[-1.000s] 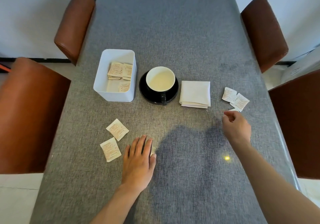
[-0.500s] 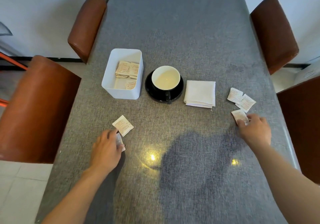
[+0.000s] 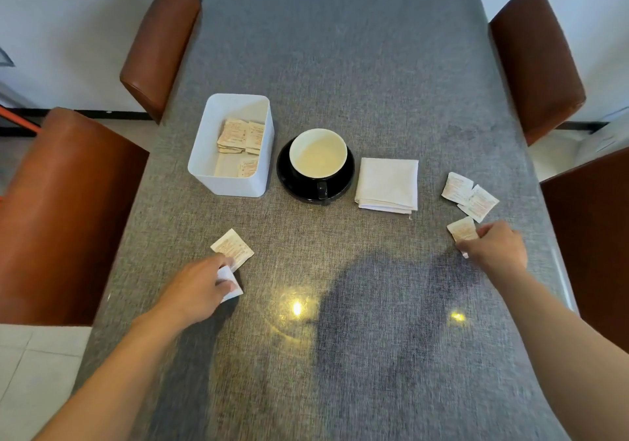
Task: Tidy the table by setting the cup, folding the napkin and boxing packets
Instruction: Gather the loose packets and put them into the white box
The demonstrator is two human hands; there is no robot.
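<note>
A white box point(image 3: 204, 165) holds several packets at the table's left middle. To its right a black cup point(image 3: 318, 161) with a cream inside stands on a black saucer point(image 3: 343, 185). A folded white napkin point(image 3: 388, 183) lies right of the saucer. My left hand point(image 3: 195, 289) pinches a white packet point(image 3: 229, 285) on the table, just below another loose packet point(image 3: 233, 246). My right hand point(image 3: 493, 246) grips a packet point(image 3: 461, 229) at the right side. Two more packets point(image 3: 469, 195) lie just beyond it.
The grey cloth-covered table point(image 3: 340, 66) has brown chairs on both sides: two on the left point(image 3: 160, 42) and two on the right point(image 3: 534, 56). My shadow falls on the near middle of the table.
My left hand slid left from the table's middle onto the nearer left packet and closed on it. My right hand moved right and took hold of the nearest right packet.
</note>
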